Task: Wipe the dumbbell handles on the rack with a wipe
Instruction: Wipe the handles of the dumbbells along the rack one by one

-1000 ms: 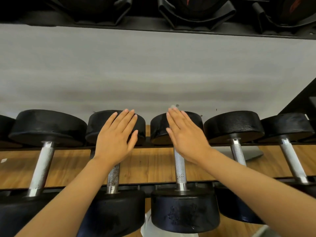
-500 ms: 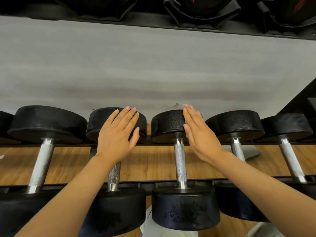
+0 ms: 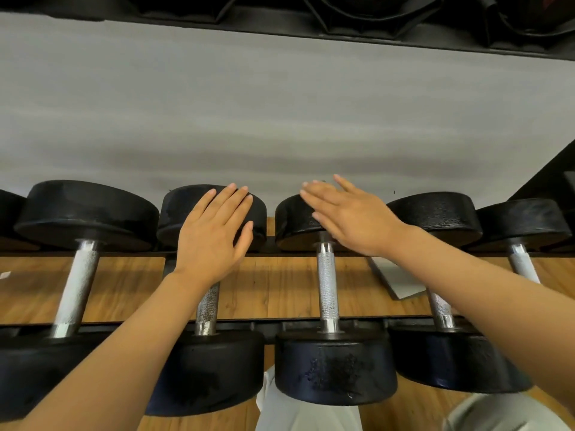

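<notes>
Right hand (image 3: 351,219) has swung back left since half a second ago: its fingertips were off toward 3 o'clock of the middle dumbbell's far head, now they lie across that head again, pointing to 10 o'clock. Left hand (image 3: 214,234) has barely shifted.

Both hands flat, fingers straight and together, gripping nothing. No wipe visible in either hand.

Left hand lies over the far head of the black round-headed dumbbell with the dull speckled steel handle (image 3: 208,306); its wrist covers the top of that handle. Can't tell whether the palm touches the head or floats just above it.

Right hand is over the far head of the black round-headed dumbbell with the bright knurled steel handle (image 3: 326,287), next one toward 3 o'clock. Handle is uncovered from collar to collar. Fingertips are motion-blurred, so contact is unclear.

Dumbbells sit side by side across the black metal rack rails (image 3: 242,325), handles running 12 to 6 o'clock. More of them at 9 o'clock and 3 o'clock; the right forearm crosses one handle at 3 o'clock.

Wood-plank floor (image 3: 280,290) shows between the rails, with a grey flat plate (image 3: 395,281) on it just at 3 o'clock of the knurled handle. Grey wall (image 3: 280,104) at 12 o'clock.
</notes>
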The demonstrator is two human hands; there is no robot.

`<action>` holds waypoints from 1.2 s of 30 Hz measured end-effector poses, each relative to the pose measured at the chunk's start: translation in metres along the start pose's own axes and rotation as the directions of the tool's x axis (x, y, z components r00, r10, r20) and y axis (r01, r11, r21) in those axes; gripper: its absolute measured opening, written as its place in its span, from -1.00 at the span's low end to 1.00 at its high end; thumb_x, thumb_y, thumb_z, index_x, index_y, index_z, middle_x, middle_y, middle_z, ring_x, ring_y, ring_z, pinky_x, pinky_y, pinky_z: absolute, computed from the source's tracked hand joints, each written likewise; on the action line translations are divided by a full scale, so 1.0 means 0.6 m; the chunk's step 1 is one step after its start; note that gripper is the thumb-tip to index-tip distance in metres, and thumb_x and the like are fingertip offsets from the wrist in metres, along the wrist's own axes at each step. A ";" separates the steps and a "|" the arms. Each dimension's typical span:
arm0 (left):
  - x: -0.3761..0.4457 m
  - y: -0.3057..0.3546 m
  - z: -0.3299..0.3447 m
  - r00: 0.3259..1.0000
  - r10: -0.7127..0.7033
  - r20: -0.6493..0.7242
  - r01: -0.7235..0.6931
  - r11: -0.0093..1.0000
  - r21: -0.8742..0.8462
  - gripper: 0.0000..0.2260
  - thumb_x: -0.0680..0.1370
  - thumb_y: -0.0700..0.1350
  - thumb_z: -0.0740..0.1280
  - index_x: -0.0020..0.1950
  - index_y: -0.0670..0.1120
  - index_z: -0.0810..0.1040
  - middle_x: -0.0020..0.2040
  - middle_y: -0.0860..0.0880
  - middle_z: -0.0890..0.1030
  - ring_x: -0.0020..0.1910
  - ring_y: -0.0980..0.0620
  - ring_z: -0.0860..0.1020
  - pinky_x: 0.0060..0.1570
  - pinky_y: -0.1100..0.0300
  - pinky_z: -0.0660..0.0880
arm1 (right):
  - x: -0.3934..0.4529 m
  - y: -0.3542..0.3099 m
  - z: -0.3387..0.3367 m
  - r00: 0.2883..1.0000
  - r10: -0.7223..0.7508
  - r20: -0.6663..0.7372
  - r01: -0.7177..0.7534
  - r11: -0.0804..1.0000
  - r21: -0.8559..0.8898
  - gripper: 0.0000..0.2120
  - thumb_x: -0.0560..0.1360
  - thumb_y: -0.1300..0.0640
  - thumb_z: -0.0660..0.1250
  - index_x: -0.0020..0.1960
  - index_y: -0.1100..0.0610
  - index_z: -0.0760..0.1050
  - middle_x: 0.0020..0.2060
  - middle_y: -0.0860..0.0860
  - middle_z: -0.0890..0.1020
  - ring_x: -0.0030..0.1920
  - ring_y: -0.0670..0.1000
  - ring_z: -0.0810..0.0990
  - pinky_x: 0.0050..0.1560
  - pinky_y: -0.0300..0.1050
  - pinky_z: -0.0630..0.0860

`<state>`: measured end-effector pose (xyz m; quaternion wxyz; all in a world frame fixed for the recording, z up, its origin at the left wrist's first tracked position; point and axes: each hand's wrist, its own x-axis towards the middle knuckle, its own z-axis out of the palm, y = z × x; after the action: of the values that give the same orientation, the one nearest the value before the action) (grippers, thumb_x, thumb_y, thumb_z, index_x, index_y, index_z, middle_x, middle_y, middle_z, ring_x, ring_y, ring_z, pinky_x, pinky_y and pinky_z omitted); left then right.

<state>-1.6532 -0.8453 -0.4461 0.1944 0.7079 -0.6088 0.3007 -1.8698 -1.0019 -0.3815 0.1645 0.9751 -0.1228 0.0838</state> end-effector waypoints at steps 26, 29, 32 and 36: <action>-0.002 -0.005 0.004 0.998 0.009 -0.056 -0.011 0.999 -0.041 -0.60 0.66 0.00 0.14 0.41 -0.16 0.50 0.40 -0.11 0.50 0.45 -0.04 0.39 0.48 -0.01 0.24 | -0.013 -0.031 0.021 0.984 -0.168 -0.053 0.175 0.961 0.213 -0.55 0.63 0.12 0.07 0.50 0.13 0.29 0.46 0.07 0.37 0.48 -0.01 0.29 0.52 -0.11 0.05; -0.002 -0.006 0.004 0.997 0.021 -0.074 -0.025 0.999 -0.048 -0.62 0.67 -0.02 0.15 0.40 -0.17 0.51 0.39 -0.12 0.51 0.45 -0.05 0.40 0.48 -0.01 0.25 | -0.029 -0.030 0.024 0.984 -0.132 -0.119 0.163 0.936 0.311 -0.50 0.57 0.28 0.27 0.50 0.15 0.30 0.46 0.08 0.36 0.49 -0.09 0.17 0.53 -0.24 -0.09; -0.003 -0.004 0.005 0.996 0.019 -0.087 -0.023 0.999 -0.047 -0.63 0.68 -0.03 0.14 0.39 -0.17 0.51 0.39 -0.12 0.52 0.45 -0.06 0.40 0.47 -0.02 0.26 | -0.067 -0.037 0.046 0.966 -0.241 -0.093 0.258 0.908 0.328 -0.30 0.45 0.45 0.38 0.51 0.17 0.25 0.49 0.09 0.30 0.53 -0.03 0.15 0.55 -0.09 0.01; -0.002 -0.003 0.005 0.993 0.016 -0.115 -0.021 0.999 -0.039 -0.65 0.68 -0.05 0.16 0.38 -0.17 0.52 0.37 -0.12 0.53 0.43 -0.06 0.42 0.46 -0.02 0.28 | -0.111 -0.041 0.110 0.907 -0.419 0.040 0.377 0.850 0.368 -0.52 0.57 0.29 0.23 0.48 0.15 0.34 0.47 0.06 0.36 0.51 -0.02 0.23 0.49 0.06 0.22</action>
<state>-1.6507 -0.8458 -0.4491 0.2404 0.6797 -0.6091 0.3305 -1.9185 -0.9879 -0.4639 -0.0063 0.9959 0.0896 0.0102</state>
